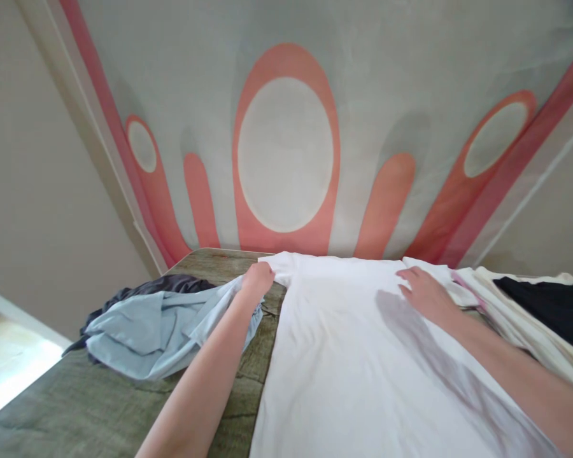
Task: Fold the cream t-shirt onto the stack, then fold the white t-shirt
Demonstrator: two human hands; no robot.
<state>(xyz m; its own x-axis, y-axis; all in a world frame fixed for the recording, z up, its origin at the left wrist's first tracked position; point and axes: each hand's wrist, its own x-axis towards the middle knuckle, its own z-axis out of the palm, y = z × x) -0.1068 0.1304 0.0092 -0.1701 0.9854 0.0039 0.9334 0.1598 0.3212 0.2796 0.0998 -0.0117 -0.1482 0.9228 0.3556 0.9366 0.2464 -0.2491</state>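
Note:
A white garment (344,356) lies spread flat on the wooden table (76,407), reaching from the near edge to the far edge. My left hand (256,280) is closed in a pinch on its far left corner. My right hand (423,291) lies flat on the garment near its far right side, fingers stretched out and apart, holding nothing.
A crumpled light blue garment (157,331) over a dark grey one (172,284) sits on the table to the left. Folded cream and white clothes (506,318) with a black piece (549,302) on top lie at the right. A wall hanging with coral ovals (286,152) hangs behind.

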